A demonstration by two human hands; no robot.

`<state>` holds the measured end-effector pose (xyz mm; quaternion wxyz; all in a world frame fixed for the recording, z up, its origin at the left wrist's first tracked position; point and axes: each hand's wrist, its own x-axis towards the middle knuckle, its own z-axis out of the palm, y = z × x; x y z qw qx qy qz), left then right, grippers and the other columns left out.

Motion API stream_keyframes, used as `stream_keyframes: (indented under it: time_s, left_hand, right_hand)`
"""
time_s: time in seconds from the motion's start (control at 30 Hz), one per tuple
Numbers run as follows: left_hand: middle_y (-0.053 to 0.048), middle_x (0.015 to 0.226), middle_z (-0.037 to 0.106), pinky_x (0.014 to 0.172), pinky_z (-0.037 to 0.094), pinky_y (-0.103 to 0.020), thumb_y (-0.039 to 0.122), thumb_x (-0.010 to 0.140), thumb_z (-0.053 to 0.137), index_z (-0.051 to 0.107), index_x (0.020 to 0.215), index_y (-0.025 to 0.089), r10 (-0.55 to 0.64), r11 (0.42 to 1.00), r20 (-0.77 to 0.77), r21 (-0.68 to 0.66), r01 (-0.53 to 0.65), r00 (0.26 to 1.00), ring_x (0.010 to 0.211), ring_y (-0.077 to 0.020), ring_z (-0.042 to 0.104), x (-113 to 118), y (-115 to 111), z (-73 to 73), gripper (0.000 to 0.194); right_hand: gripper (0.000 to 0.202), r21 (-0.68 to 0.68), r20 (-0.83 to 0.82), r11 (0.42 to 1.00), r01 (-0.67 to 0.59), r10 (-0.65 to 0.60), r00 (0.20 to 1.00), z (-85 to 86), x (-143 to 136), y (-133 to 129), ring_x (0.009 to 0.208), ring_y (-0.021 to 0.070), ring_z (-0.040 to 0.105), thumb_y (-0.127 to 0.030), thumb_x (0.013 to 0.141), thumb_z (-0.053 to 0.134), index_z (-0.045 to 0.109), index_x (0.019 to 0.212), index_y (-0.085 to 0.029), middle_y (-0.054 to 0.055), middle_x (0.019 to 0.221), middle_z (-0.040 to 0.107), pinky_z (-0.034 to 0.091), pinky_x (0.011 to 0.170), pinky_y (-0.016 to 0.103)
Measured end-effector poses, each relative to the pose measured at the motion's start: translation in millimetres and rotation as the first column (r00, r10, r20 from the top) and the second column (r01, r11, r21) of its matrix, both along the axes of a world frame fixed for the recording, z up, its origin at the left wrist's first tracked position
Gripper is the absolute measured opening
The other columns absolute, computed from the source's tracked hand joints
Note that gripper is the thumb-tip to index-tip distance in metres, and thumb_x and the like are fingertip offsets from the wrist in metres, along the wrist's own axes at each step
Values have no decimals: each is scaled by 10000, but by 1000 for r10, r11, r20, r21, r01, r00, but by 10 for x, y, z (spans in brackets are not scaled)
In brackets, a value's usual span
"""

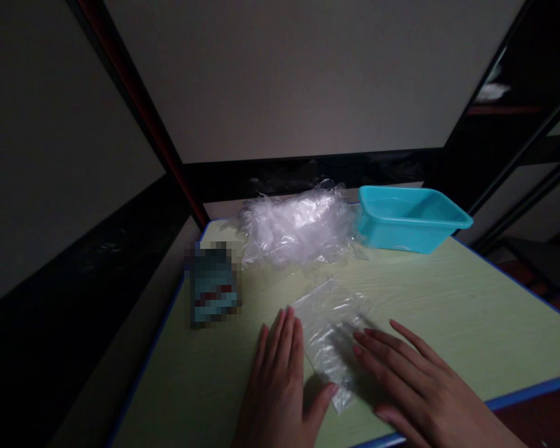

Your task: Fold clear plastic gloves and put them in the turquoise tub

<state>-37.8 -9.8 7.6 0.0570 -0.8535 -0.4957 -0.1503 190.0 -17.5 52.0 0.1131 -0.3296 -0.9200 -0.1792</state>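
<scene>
A clear plastic bag (333,339) lies flat and slightly wrinkled on the table, between my two hands. My left hand (282,379) is spread on the bag's left side, its fingertips near the left edge and its thumb reaching toward the bag's lower part. At the right side, my right hand (408,376) has its fingers extended over the bag's edge; whether they touch it is hard to tell. Neither hand grips anything. Behind the bag sits a heap of crumpled clear plastic bags (303,227).
A turquoise plastic basket (396,235) stands at the back right of the pale, blue-edged table (457,311). On the left lies a pixelated dark and teal item (214,286). A light panel wall (284,81) rises behind the table.
</scene>
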Motion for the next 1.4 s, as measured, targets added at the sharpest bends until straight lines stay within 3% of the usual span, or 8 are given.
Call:
stream_keyframes:
  time_s: [0.13,0.27,0.47,0.73,0.9,1.1,1.2,1.4]
  left_hand:
    - [-229,1396,332,961,391,-460,505,822,485,245,1354,26,-6,999,-24,39,7,1000,1298,-315,298,4,6,-29,755]
    - [-233,1393,336,971,375,-451,550,803,485,201,1375,26,-9,998,-30,67,11,999,1295,-327,299,-10,12,-65,826]
    - [-254,1410,287,1005,318,-464,601,771,484,115,1398,-2,-32,998,-77,51,36,996,1309,-350,255,-51,39,-144,944]
    - [-265,1373,352,963,334,-448,676,757,432,52,1406,-33,-56,989,-123,127,72,991,1262,-367,344,-115,92,-221,1033]
    - [-246,1361,383,950,343,-430,566,839,392,42,1416,-7,-52,987,-129,144,70,990,1247,-344,379,-162,121,-290,885]
    - [-133,1343,458,950,379,-368,327,892,391,-10,1441,141,5,991,-60,137,3,998,1196,-273,467,-162,116,-311,705]
    - [-147,1346,450,960,370,-386,362,898,377,-17,1439,129,37,989,-38,141,-32,999,1208,-281,453,-137,105,-295,710]
    - [-227,1345,415,947,357,-407,502,873,376,8,1424,24,-37,984,-121,169,57,992,1231,-317,413,-155,126,-289,817]
  right_hand:
    - [470,-103,-111,994,27,-39,993,101,-158,193,1187,188,478,-427,902,448,473,1284,-155,40,1302,523,212,1099,416]
    - [588,-246,-116,969,-34,5,993,126,-334,392,1268,202,376,-504,910,359,398,1336,-101,105,1371,431,204,1102,398]
    - [817,-446,-150,879,-170,114,982,-1,-489,583,1355,234,105,-614,847,351,195,1408,-41,174,1462,162,155,1114,380]
    - [849,-599,-180,779,-185,93,979,-147,-480,654,1355,230,32,-627,842,353,96,1426,-66,168,1473,72,75,1117,381]
    - [851,-588,-175,795,-148,54,983,-181,-445,658,1356,234,21,-631,844,340,76,1427,-71,157,1474,49,83,1115,389]
    - [848,-519,-103,854,-32,-25,994,-192,-325,757,1356,245,72,-635,843,335,112,1420,-55,173,1466,107,150,1101,435]
    - [824,-461,-81,887,25,-70,994,-214,-249,814,1354,248,87,-617,854,333,136,1417,-48,179,1462,138,174,1093,455]
    - [754,-376,-75,913,161,-203,976,-281,-138,889,1351,246,103,-573,883,320,151,1418,-70,172,1456,185,208,1072,488]
